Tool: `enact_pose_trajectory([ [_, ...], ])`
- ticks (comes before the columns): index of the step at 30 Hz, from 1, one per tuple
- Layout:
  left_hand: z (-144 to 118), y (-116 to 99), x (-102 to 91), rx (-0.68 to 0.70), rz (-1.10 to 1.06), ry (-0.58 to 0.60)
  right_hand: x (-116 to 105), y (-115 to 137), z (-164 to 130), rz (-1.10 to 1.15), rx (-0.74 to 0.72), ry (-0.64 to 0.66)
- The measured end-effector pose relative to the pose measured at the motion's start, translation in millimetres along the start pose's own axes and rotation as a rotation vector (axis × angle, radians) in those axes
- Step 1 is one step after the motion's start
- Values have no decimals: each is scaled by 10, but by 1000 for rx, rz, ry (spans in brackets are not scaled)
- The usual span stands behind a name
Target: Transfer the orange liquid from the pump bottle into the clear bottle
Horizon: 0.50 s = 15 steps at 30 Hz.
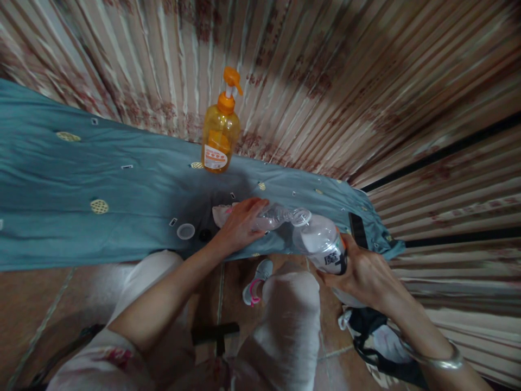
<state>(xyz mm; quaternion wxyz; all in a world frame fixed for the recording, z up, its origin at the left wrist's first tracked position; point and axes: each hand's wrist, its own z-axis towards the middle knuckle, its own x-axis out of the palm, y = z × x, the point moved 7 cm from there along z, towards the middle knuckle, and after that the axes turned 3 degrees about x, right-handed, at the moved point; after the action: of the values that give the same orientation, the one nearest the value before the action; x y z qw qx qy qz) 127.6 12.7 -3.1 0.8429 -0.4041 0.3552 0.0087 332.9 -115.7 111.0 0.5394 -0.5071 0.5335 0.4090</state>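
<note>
My left hand [240, 227] is wrapped round a small clear plastic bottle [275, 216], which lies nearly level with its neck to the right. My right hand [364, 271] grips the base of a larger clear bottle [315, 236] with a printed label, tilted so that its mouth faces up and left. The two necks meet or overlap; whether liquid passes between them I cannot tell. Left of my left hand shows a pinkish-white piece [221, 215], partly hidden. A white cap [186, 231] and a dark cap [205, 235] lie on the cloth nearby.
An orange pump bottle [220, 138] stands at the back of the teal cloth-covered surface [134, 187], before a pleated curtain [171, 65]. A dark flat object [357, 230] lies at the right. Below are my knees, a shoe [258, 279] and a dark bag [378, 336].
</note>
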Motion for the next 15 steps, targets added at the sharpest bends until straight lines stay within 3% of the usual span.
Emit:
enact_pose_trajectory([
  [15,1,-1,6,8,10,2,11,-1,-5,-13,4,14],
])
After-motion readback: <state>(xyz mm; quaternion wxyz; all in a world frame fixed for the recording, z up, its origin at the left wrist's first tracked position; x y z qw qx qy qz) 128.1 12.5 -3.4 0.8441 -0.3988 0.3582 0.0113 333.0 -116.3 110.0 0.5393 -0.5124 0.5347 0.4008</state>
